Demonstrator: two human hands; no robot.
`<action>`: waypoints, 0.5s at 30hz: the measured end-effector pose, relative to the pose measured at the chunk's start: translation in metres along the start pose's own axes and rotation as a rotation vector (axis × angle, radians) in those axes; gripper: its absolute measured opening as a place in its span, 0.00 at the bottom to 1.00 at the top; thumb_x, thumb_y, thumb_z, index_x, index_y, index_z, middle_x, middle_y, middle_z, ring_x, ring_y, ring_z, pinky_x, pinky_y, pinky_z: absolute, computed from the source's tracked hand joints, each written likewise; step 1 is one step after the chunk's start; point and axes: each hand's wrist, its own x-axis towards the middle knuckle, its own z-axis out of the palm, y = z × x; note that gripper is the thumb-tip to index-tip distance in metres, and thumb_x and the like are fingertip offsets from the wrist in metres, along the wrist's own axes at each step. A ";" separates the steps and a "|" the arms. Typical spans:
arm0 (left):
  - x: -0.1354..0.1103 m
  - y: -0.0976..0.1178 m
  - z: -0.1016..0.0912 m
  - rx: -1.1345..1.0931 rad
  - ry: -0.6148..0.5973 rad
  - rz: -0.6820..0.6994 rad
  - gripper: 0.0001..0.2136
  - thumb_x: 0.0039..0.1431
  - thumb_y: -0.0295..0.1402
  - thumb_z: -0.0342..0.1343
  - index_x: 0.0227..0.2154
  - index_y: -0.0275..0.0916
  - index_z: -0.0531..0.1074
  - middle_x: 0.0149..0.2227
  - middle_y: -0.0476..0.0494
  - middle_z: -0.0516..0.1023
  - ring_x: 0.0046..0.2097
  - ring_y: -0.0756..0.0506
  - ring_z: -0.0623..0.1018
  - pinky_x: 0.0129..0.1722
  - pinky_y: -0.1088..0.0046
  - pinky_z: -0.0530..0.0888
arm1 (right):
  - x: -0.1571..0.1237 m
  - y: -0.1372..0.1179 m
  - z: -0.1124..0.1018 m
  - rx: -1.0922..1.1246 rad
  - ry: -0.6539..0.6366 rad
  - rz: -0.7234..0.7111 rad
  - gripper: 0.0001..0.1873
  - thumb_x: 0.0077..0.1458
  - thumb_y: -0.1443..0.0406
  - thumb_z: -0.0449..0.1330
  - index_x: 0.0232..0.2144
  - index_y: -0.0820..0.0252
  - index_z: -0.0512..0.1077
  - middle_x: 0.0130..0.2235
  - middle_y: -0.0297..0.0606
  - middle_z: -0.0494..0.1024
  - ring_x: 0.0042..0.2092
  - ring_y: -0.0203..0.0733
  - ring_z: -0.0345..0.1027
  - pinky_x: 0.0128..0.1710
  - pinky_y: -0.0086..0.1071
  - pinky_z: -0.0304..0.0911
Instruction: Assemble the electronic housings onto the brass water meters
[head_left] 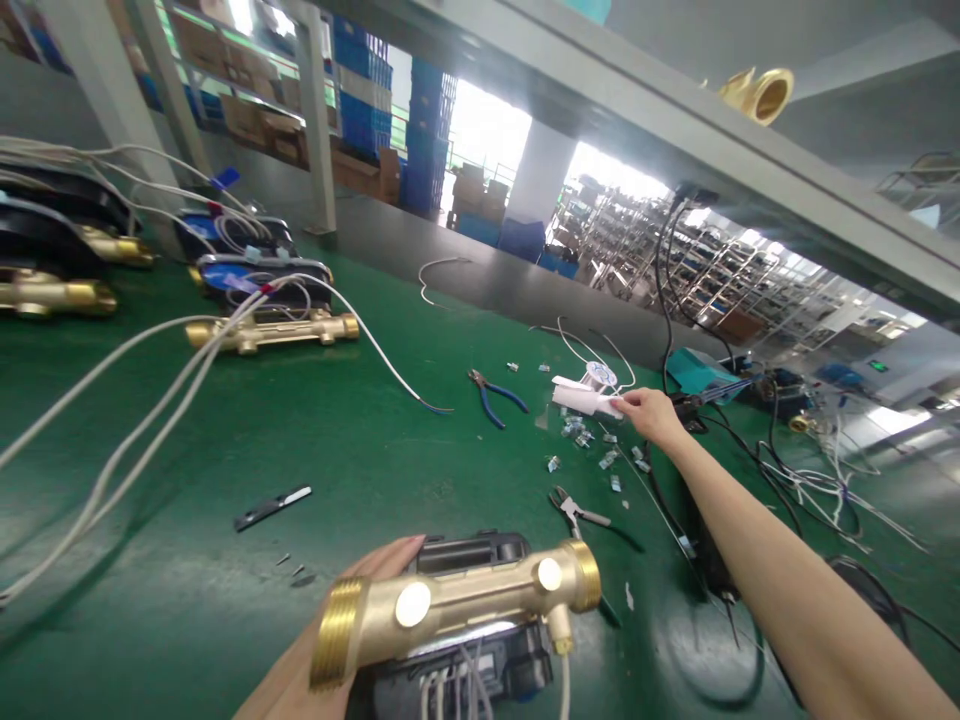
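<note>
brass meter hides left hand

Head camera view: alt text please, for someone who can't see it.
The left hand holds a brass meter with a black housing, while the right hand touches a white strip on a green workbench, beside blue-handled pliers and small metal pieces. More brass meters lie to the left.

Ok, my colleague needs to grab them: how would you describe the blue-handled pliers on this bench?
Start at the green workbench. Beside the scattered shiny bits lie pliers with blue handles. The other pair just nearer you has grey handles.
</note>
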 end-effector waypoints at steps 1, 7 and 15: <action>0.001 0.002 -0.001 -0.011 0.013 -0.002 0.44 0.44 0.41 0.62 0.63 0.50 0.46 0.60 0.39 0.62 0.57 0.32 0.69 0.54 0.49 0.71 | -0.005 0.003 -0.002 0.062 0.036 0.036 0.17 0.59 0.58 0.56 0.47 0.61 0.69 0.49 0.40 0.71 0.47 0.43 0.68 0.45 0.42 0.66; 0.007 0.019 -0.007 -0.119 0.107 -0.089 0.41 0.41 0.36 0.62 0.61 0.54 0.52 0.57 0.44 0.67 0.54 0.32 0.71 0.54 0.47 0.69 | -0.036 0.023 -0.004 0.524 0.213 0.265 0.18 0.59 0.58 0.56 0.49 0.62 0.67 0.48 0.41 0.71 0.45 0.42 0.68 0.44 0.42 0.67; 0.009 0.012 -0.009 -0.048 0.043 -0.055 0.42 0.42 0.37 0.63 0.61 0.53 0.50 0.57 0.42 0.67 0.54 0.33 0.72 0.52 0.48 0.71 | -0.068 0.022 -0.005 1.063 0.273 0.477 0.18 0.60 0.59 0.56 0.49 0.62 0.66 0.48 0.41 0.71 0.44 0.40 0.69 0.42 0.40 0.68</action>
